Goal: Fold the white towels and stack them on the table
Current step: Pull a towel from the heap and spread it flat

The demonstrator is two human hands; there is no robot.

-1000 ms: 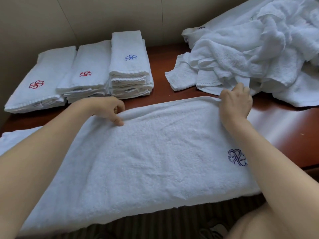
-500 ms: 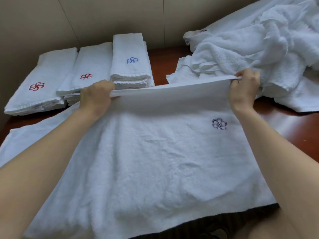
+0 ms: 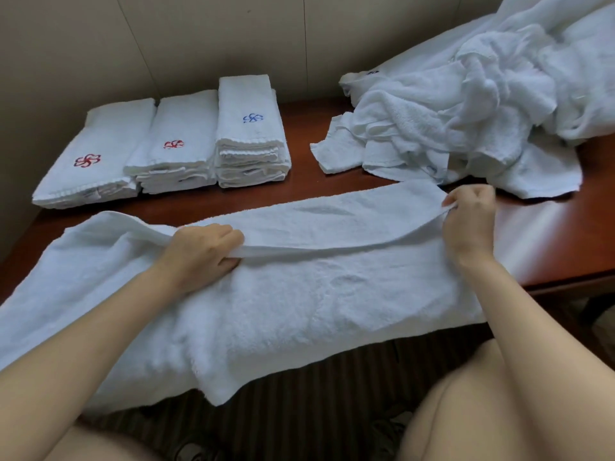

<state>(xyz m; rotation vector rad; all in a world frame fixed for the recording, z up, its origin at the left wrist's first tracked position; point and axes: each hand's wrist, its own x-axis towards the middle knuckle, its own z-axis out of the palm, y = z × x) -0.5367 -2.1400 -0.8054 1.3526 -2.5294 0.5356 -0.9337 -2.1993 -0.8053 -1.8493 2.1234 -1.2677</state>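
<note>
On the bench (image 3: 301, 129), both hands hold a white towel (image 3: 299, 294): left hand (image 3: 203, 251) grips its fold, right hand (image 3: 471, 217) pinches its edge.

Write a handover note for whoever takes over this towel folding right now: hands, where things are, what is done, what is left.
Left hand grips the folded-over edge of the long white terry towel spread on the reddish-brown wooden table; right hand pinches that edge near the towel's right end.
Done: three stacks of folded white towels at the table's far left, two topped with red emblems, one with blue.
Left: finish folding this towel lengthwise, stack it, then work through the heap of unfolded white towels at far right.
</note>
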